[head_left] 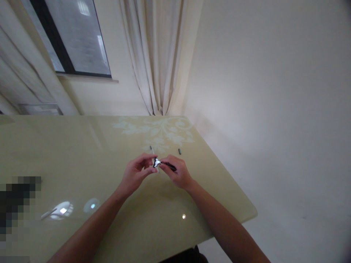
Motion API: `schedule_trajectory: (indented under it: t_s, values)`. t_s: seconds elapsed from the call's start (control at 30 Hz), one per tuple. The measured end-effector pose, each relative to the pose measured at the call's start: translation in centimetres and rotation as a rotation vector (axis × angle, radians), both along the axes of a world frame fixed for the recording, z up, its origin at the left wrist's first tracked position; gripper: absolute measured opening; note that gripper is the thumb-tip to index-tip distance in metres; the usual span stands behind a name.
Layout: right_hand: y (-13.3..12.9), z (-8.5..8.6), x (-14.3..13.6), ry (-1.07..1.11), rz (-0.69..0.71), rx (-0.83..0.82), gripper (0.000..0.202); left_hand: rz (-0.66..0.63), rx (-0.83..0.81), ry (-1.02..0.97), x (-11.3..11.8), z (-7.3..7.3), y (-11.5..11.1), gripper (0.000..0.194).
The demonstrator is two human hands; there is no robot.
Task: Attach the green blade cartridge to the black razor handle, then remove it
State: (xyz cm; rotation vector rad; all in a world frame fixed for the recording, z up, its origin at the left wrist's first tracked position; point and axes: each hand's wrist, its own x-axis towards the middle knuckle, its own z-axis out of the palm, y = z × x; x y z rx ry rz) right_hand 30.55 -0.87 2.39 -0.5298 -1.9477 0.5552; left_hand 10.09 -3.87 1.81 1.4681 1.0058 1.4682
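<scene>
With our right hand (178,171) we are gripping a razor (157,163) by its dark handle, just below frame centre; our left hand (134,173) is pinching its head. Above right, a small dark piece (179,151) is lying on the table (109,157).

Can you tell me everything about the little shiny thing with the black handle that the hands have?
The little shiny thing looks like a razor. Its head is silver and looks like metal, with a dark strip along the left side. The black handle slants down to the right. The right hand pinches it, and the left hand has thumb and forefinger at the head's ends; I can't tell how firmly. It's held over the table.
</scene>
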Motion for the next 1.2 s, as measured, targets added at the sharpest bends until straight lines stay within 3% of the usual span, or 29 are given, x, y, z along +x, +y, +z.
schedule_trajectory:
  t_s: [0.4,0.87,1.0,1.2]
  values:
    - [0.03,-0.13,0.1,-0.038,0.018,0.006,0.023,0.043,0.014,0.054,0.16,-0.19,-0.1,0.035]
    - [0.43,-0.28,-0.05,-0.02,0.006,-0.168,0.036,-0.001,-0.046,0.034,0.16,-0.12,-0.3,0.041]
    - [0.46,-0.06,0.07,-0.021,0.01,-0.142,0.032,-0.032,-0.042,0.042,0.09,-0.07,-0.24,0.042]
    - [0.21,-0.22,-0.19,-0.078,-0.051,-0.066,0.032,0.052,-0.003,0.091,0.26,-0.44,0.01,0.036]
